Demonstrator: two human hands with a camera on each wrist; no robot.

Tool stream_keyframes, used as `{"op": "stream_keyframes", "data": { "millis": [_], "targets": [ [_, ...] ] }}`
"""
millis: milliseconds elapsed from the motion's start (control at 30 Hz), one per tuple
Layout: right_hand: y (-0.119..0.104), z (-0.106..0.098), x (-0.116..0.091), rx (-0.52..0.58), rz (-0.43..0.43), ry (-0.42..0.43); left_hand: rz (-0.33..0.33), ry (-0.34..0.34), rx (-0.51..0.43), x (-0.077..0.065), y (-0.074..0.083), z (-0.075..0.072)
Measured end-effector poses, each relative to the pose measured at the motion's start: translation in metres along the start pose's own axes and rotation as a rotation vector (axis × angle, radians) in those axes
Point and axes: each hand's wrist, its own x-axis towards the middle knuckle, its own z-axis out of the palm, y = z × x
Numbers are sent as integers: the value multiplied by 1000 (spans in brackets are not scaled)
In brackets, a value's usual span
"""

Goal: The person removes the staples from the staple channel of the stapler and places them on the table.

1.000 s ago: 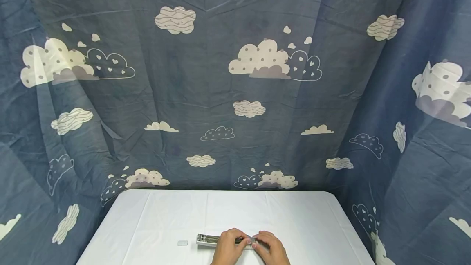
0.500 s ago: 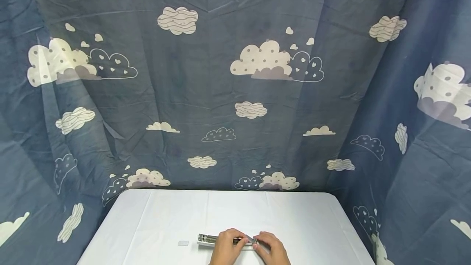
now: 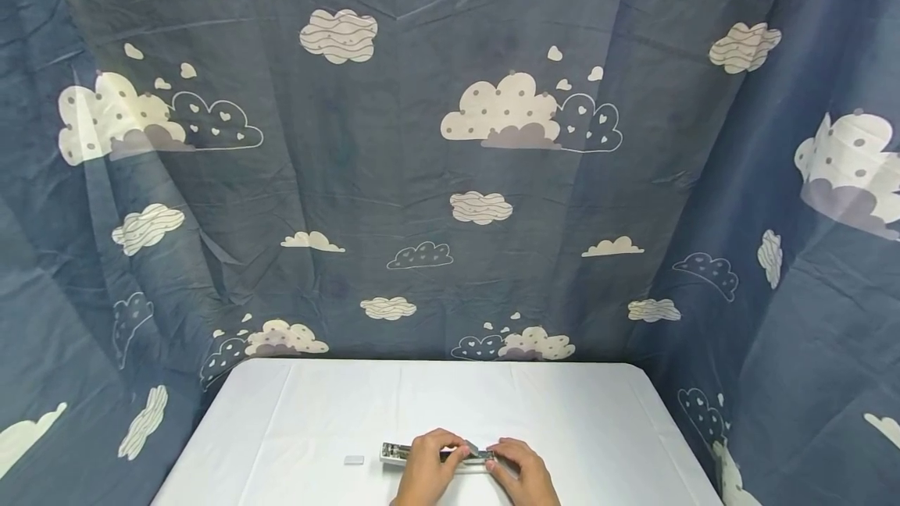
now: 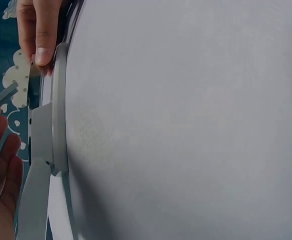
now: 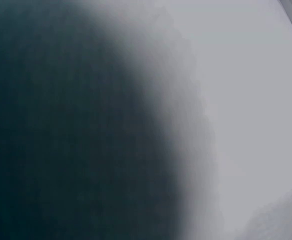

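A grey stapler point(image 3: 395, 453) lies lengthwise on the white table, its metal inside showing at the left end. My left hand point(image 3: 425, 465) is over its middle and pinches a small grey staple strip point(image 3: 473, 449), tilted above the stapler; the left wrist view also shows this staple strip point(image 4: 7, 93) between the fingertips. At the stapler's right end, my right hand point(image 3: 522, 472) grips it between thumb and fingers. In the left wrist view the right hand point(image 4: 41, 30) presses its thumb near that end. The right wrist view shows only dark blur and white surface.
Left of the stapler, a second small grey staple strip point(image 3: 354, 460) lies flat on the white table point(image 3: 337, 404). A dark blue curtain point(image 3: 415, 170) with cloud prints hangs behind and along both sides of the table.
The staple strip in my left hand has risen slightly and shifted left, away from the right fingertips. My right hand stays at the stapler's end. The head view has shifted a little.
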Motion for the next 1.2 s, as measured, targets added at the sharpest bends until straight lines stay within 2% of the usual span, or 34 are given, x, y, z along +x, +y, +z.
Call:
{"op": "stream_keyframes", "data": {
  "millis": [133,267,500,767,1200],
  "targets": [
    [-2,-3,2,8,24,-19,39,17,-13,1,-1,-4],
    [-3,-5,2,14,36,-28,30,22,-35,1,-1,-8],
    [-4,-3,2,-1,8,6,5,50,-32,3,2,-19],
    [-4,-3,1,6,49,-22,12,102,-17,-2,4,-36],
    [-6,-4,1,-8,45,-34,6,174,-41,-7,-2,-66]
  ]
}}
